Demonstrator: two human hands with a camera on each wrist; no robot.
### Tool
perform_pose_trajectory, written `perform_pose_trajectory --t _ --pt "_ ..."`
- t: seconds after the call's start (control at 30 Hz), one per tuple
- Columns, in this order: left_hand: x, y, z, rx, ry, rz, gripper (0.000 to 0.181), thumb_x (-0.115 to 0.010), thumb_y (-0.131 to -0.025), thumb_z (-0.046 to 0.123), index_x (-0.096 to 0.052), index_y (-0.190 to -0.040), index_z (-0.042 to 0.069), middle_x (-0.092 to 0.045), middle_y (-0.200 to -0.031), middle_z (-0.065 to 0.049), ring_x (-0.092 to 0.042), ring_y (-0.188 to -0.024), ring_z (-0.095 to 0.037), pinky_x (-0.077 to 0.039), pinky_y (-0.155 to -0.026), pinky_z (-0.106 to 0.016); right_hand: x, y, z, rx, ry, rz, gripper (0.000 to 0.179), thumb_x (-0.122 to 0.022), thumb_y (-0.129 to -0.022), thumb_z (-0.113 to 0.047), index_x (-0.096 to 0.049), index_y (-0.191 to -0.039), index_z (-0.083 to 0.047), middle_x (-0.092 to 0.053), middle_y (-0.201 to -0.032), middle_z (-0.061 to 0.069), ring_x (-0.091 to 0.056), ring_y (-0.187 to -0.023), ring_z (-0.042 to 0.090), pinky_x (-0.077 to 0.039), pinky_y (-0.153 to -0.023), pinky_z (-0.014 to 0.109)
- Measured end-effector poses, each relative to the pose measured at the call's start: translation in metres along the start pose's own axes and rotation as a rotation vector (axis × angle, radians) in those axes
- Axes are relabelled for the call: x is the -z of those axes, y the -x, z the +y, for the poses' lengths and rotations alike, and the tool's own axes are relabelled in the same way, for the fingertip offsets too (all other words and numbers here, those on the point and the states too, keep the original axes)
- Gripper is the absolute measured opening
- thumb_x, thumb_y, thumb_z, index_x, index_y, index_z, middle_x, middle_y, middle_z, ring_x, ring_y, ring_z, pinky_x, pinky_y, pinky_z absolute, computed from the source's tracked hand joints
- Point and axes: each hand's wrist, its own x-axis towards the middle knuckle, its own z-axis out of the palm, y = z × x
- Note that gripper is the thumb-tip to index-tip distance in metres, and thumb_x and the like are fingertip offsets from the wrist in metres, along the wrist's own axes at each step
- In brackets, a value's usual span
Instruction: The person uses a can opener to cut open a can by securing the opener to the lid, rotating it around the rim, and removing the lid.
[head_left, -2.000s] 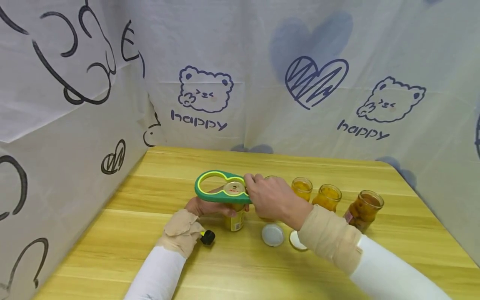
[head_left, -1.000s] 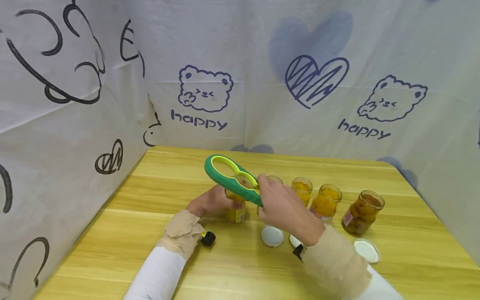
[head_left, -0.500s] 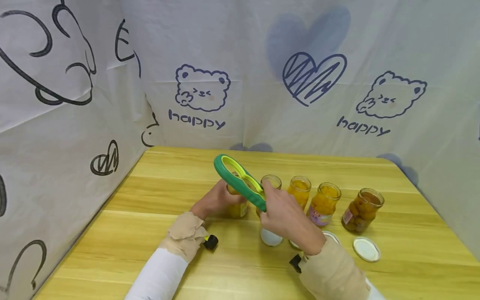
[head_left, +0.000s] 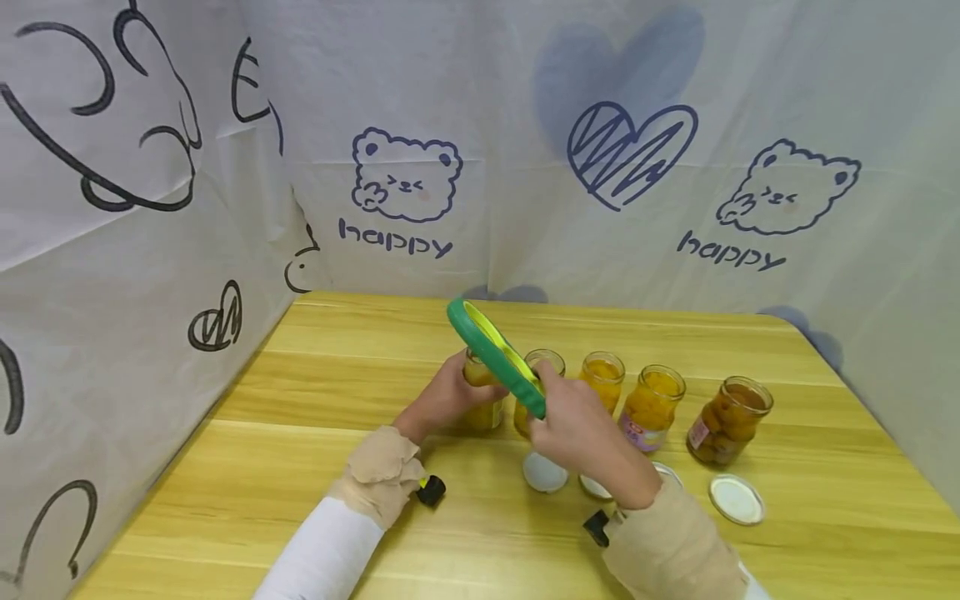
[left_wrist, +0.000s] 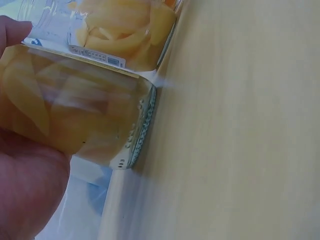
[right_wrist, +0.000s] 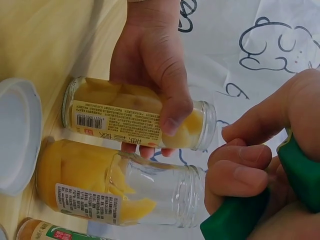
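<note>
My left hand (head_left: pixel 446 396) grips a glass jar of yellow fruit (head_left: pixel 486 414) around its body, thumb across the label (right_wrist: pixel 120 117). The right wrist view shows that jar's threaded neck bare. Its base is right at the wooden table in the left wrist view. My right hand (head_left: pixel 581 425) holds a green jar opener (head_left: pixel 491 350) with a lime inner edge by its end, tilted steeply above the jars. Right beside the gripped jar stands a second lidless jar (right_wrist: pixel 85 175) of yellow fruit pieces. Whatever sits inside the opener's holes is hidden.
Farther right stand two lidless jars of orange fruit, one with a purple label (head_left: pixel 642 433), and a jar of dark round fruit (head_left: pixel 726 425). Several lids lie in front, including a white one (head_left: pixel 545 472) and another at right (head_left: pixel 737 498). Cloth walls (head_left: pixel 525 167) border the table.
The opener was level around the gripped jar's lid; it has tilted up and come off to the right. My left hand has slid the jar slightly right, towards the other jars.
</note>
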Motion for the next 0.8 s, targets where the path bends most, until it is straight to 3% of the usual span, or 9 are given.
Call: perform_pose_trajectory --t 0.13,0.3,0.37,0.57,0.7,0.8 --pt "-0.002 0.000 0.005 0.050 -0.027 0.034 0.043 -0.077 -0.091 0.011 -0.059 -0.130 0.011 -0.069 -0.116 -0.012 -0.063 -0.099 -0.016 -0.054 -0.094 -0.032 0.003 0.000 0.000 -0.017 -0.045 -0.011 0.047 -0.058 -0.087 0.001 -0.051 -0.134 -0.004 -0.059 -0.073 0.006 -0.049 -0.052 0.015 -0.041 -0.048 0.026" --pt "-0.003 0.001 0.009 0.071 -0.034 0.057 0.051 -0.078 -0.088 0.017 -0.058 -0.135 0.015 -0.068 -0.118 -0.010 -0.063 -0.103 -0.018 -0.052 -0.099 -0.036 0.009 0.001 0.002 -0.048 -0.152 -0.053 0.032 -0.055 -0.098 -0.005 -0.050 -0.129 -0.007 -0.043 -0.062 -0.001 -0.041 -0.046 0.012 -0.038 -0.047 0.025" --pt "-0.002 0.000 0.010 0.072 -0.023 0.052 0.053 -0.078 -0.087 0.018 -0.057 -0.136 0.015 -0.068 -0.118 -0.010 -0.062 -0.104 -0.018 -0.051 -0.100 -0.036 0.011 0.002 0.003 -0.061 -0.179 -0.065 0.027 -0.055 -0.100 -0.008 -0.050 -0.127 -0.008 -0.036 -0.060 -0.003 -0.038 -0.045 0.012 -0.037 -0.047 0.025" --pt "0.001 -0.001 0.010 0.088 0.020 0.016 0.062 -0.080 -0.089 0.020 -0.047 -0.141 0.019 -0.064 -0.127 -0.009 -0.062 -0.109 -0.021 -0.053 -0.102 -0.038 0.012 0.001 0.009 -0.049 -0.212 -0.058 0.033 -0.055 -0.099 -0.009 -0.049 -0.132 -0.008 -0.036 -0.060 -0.003 -0.040 -0.047 0.013 -0.040 -0.049 0.028" --pt "0.011 -0.001 0.015 0.022 0.085 0.023 0.066 -0.074 -0.093 0.017 -0.038 -0.149 0.017 -0.058 -0.140 -0.014 -0.058 -0.126 -0.029 -0.049 -0.107 -0.039 0.013 0.001 0.011 -0.049 -0.231 -0.060 0.043 -0.055 -0.098 -0.009 -0.048 -0.141 -0.008 -0.049 -0.065 0.002 -0.043 -0.049 0.013 -0.042 -0.051 0.029" --pt "0.023 0.000 0.024 -0.063 0.134 0.104 0.065 -0.065 -0.094 0.018 -0.034 -0.151 0.009 -0.053 -0.146 -0.021 -0.050 -0.136 -0.036 -0.047 -0.105 -0.032 0.014 0.001 0.013 -0.060 -0.252 -0.062 0.049 -0.055 -0.097 -0.011 -0.047 -0.146 -0.007 -0.065 -0.084 0.011 -0.049 -0.055 0.015 -0.044 -0.055 0.031"
